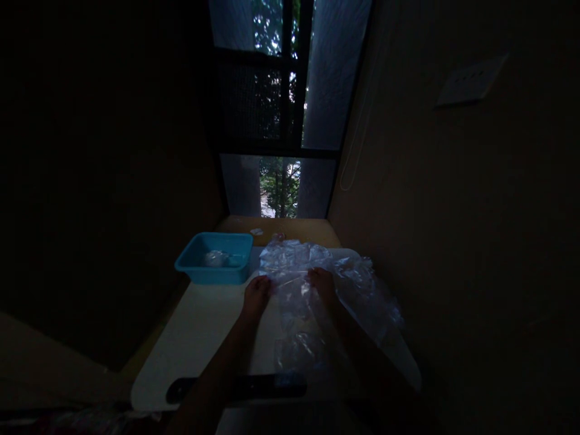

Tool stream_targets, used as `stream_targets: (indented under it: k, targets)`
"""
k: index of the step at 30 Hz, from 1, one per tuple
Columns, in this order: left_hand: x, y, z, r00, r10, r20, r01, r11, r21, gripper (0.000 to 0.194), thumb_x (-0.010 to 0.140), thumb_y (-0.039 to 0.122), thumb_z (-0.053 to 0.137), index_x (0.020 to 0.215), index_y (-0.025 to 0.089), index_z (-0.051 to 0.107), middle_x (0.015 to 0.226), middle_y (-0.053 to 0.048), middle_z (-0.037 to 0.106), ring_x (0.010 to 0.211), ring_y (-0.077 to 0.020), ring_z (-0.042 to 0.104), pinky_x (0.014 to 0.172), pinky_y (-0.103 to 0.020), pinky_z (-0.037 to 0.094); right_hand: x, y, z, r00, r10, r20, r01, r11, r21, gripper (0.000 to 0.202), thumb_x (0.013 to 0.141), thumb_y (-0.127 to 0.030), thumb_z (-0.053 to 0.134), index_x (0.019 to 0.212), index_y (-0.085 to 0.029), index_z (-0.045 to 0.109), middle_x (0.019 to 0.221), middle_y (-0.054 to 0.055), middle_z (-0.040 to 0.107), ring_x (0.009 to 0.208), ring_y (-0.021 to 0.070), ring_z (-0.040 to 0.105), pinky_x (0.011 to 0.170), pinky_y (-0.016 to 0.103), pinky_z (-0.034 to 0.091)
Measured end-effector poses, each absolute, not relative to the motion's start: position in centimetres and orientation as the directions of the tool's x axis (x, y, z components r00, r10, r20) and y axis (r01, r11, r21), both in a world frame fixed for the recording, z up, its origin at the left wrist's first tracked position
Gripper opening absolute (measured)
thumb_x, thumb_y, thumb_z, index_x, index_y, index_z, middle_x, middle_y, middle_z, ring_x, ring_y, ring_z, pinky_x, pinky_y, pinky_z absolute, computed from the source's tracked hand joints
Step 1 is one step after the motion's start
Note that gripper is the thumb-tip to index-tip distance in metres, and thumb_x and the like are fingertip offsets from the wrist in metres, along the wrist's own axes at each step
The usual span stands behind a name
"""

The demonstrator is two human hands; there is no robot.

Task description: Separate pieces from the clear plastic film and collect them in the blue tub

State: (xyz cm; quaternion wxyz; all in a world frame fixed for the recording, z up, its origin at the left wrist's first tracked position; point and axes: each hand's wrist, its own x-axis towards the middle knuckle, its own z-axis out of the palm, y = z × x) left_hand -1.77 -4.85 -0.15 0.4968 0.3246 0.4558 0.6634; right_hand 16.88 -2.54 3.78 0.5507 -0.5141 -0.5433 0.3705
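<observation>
Between my two hands a clear plastic bag is stretched out above the white table. My left hand has its fingers closed on the bag's left edge. On the right side, my right hand pinches the same bag. More crumpled clear plastic bags lie to the right of my right hand, and others spread behind the held one. A flat piece of clear plastic rests on the table between my forearms. The dim light hides fine details.
A blue plastic basin with some clear plastic inside stands at the back left of the white table. A long dark object lies along the near edge, under my left forearm. Walls rise on both sides, with a window ahead.
</observation>
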Motion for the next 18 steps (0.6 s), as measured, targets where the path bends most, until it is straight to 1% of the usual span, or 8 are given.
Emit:
stream_targets:
  k: [3, 4, 5, 7, 8, 11, 13, 18]
  targets:
    - [-1.6, -4.8, -0.2, -0.22, 0.975, -0.024, -0.448, -0.079, 0.891, 0.03, 0.056, 0.037, 0.065, 0.071, 0.014, 0.055, 0.065, -0.001, 0.06, 0.062, -0.0148, 0.06, 0.057, -0.027, 0.046, 17.5, -2.2, 6.9, 0.262, 0.899, 0.352, 0.271, 0.281, -0.921, 0.016, 0.068, -0.03, 0.049, 0.065, -0.019, 0.06, 0.073, 0.005, 0.06, 0.073, 0.0176, 0.05, 0.07, 0.03, 0.036]
    - [-1.6, -4.8, -0.2, -0.197, 0.98, -0.03, -0.478, -0.069, 0.875, 0.029, 0.055, 0.037, 0.065, 0.07, 0.014, 0.055, 0.065, -0.002, 0.06, 0.064, -0.0157, 0.06, 0.058, -0.028, 0.047, 17.5, -2.4, 7.6, 0.293, 0.871, 0.394, 0.308, 0.304, -0.902, 0.018, 0.07, -0.029, 0.046, 0.072, -0.019, 0.061, 0.082, 0.006, 0.06, 0.081, 0.019, 0.05, 0.076, 0.032, 0.034]
    - [-1.7, -4.7, -0.2, -0.174, 0.984, -0.04, -0.504, -0.054, 0.862, 0.029, 0.055, 0.037, 0.066, 0.069, 0.013, 0.055, 0.063, -0.002, 0.06, 0.063, -0.0163, 0.06, 0.059, -0.028, 0.047, 17.3, -2.7, 8.1, 0.269, 0.827, 0.495, 0.412, 0.366, -0.835, 0.02, 0.072, -0.029, 0.044, 0.077, -0.019, 0.061, 0.087, 0.007, 0.06, 0.086, 0.0198, 0.049, 0.079, 0.033, 0.033]
    - [-2.0, -4.6, -0.1, -0.141, 0.987, -0.079, -0.531, -0.008, 0.847, 0.031, 0.055, 0.04, 0.065, 0.066, 0.012, 0.055, 0.059, -0.003, 0.06, 0.058, -0.0165, 0.06, 0.056, -0.028, 0.046, 16.6, -3.8, 8.2, 0.051, 0.77, 0.636, 0.58, 0.495, -0.646, 0.02, 0.074, -0.024, 0.043, 0.076, -0.019, 0.063, 0.09, 0.008, 0.061, 0.092, 0.0204, 0.048, 0.084, 0.035, 0.03]
    - [-2.1, -4.5, 0.0, -0.118, 0.988, -0.104, -0.537, 0.025, 0.843, 0.033, 0.056, 0.043, 0.062, 0.064, 0.012, 0.056, 0.058, -0.004, 0.06, 0.055, -0.0166, 0.059, 0.055, -0.029, 0.046, 16.1, -4.5, 7.8, -0.105, 0.751, 0.651, 0.627, 0.558, -0.543, 0.02, 0.074, -0.02, 0.044, 0.075, -0.02, 0.063, 0.092, 0.007, 0.061, 0.097, 0.0204, 0.046, 0.086, 0.035, 0.028]
    - [-2.5, -4.5, 0.6, -0.014, 0.985, -0.171, -0.541, 0.136, 0.83, 0.045, 0.062, 0.055, 0.049, 0.061, 0.011, 0.058, 0.057, -0.009, 0.061, 0.054, -0.018, 0.059, 0.056, -0.031, 0.046, 14.7, -6.6, 6.0, -0.398, 0.723, 0.565, 0.694, 0.64, -0.33, 0.02, 0.072, -0.016, 0.047, 0.078, -0.024, 0.064, 0.109, 0.003, 0.054, 0.11, 0.0215, 0.035, 0.089, 0.038, 0.021]
    - [-2.5, -4.6, 0.9, 0.025, 0.981, -0.192, -0.533, 0.176, 0.828, 0.051, 0.063, 0.059, 0.044, 0.06, 0.011, 0.06, 0.057, -0.01, 0.061, 0.053, -0.0177, 0.058, 0.056, -0.031, 0.046, 14.0, -7.6, 4.8, -0.441, 0.751, 0.492, 0.741, 0.614, -0.272, 0.02, 0.073, -0.019, 0.048, 0.079, -0.026, 0.065, 0.115, 0.001, 0.05, 0.112, 0.0222, 0.032, 0.089, 0.039, 0.019]
    - [-1.9, -5.1, 0.8, -0.013, 0.99, -0.137, -0.504, 0.112, 0.856, 0.043, 0.054, 0.054, 0.058, 0.062, 0.011, 0.059, 0.053, -0.004, 0.058, 0.047, -0.012, 0.053, 0.048, -0.024, 0.041, 13.4, -8.2, 3.7, -0.468, 0.786, 0.404, 0.785, 0.58, -0.218, 0.035, 0.068, -0.016, 0.049, 0.098, -0.031, 0.058, 0.119, 0.001, 0.045, 0.112, 0.022, 0.029, 0.09, 0.039, 0.016]
